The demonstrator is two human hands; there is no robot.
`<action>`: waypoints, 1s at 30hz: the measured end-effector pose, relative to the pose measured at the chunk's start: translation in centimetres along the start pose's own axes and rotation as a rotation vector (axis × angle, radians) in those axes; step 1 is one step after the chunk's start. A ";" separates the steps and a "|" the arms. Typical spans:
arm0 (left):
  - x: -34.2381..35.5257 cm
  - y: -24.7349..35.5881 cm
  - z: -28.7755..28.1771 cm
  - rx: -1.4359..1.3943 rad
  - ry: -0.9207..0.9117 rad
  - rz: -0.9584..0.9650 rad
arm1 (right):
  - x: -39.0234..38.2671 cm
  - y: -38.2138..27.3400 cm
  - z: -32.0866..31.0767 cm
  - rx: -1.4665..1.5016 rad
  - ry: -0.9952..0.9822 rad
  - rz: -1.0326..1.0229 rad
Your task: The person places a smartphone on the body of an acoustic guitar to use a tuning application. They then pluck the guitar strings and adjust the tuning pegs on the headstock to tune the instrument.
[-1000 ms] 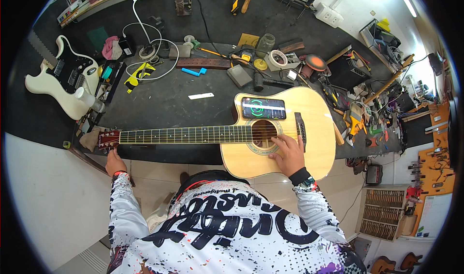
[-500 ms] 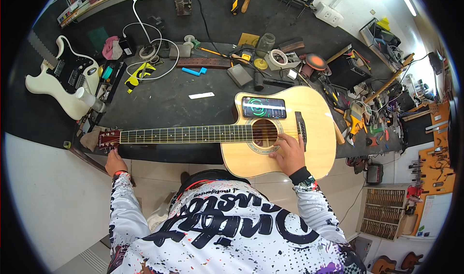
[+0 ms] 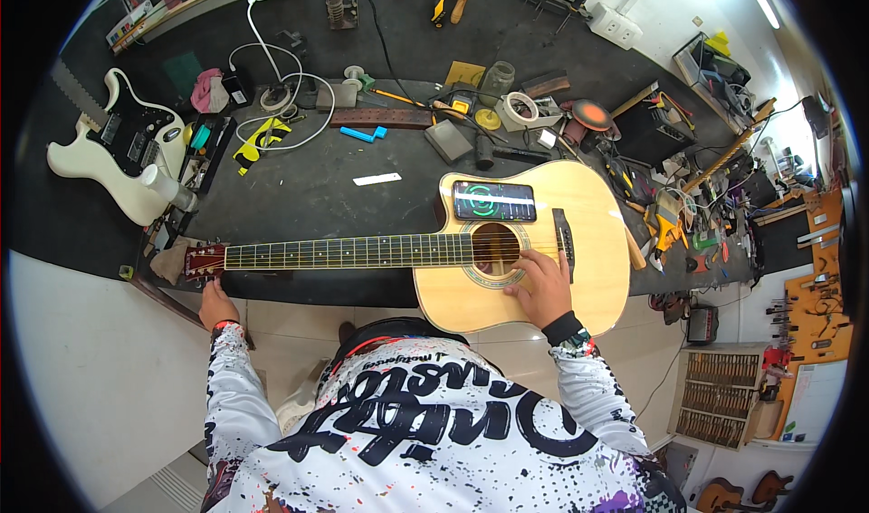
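L hand at near-side pegs of headstock; can't tell if pinching one. R hand w/ fingers spread at strings by soundhole. Acoustic guitar face up across table's near edge, body partly overhanging. Phone on its far side. Beyond: white strip, white elec. guitar far L, blue piece.
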State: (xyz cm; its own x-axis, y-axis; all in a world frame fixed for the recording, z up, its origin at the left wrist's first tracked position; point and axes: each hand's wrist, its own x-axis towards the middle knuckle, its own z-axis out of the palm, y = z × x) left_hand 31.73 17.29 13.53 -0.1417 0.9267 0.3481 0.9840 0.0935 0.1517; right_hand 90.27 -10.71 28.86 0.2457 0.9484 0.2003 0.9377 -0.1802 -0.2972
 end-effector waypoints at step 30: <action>0.1 -0.5 0.1 -0.147 -0.105 -0.065 | -0.1 -0.1 -0.2 -0.064 -0.034 -0.010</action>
State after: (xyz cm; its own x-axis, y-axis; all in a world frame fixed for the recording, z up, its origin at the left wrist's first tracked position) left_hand 31.28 17.34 13.37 -0.1846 0.9541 0.2360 0.9456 0.1070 0.3073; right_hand 90.18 -10.84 29.01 0.2284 0.9585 0.1709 0.9541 -0.1854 -0.2350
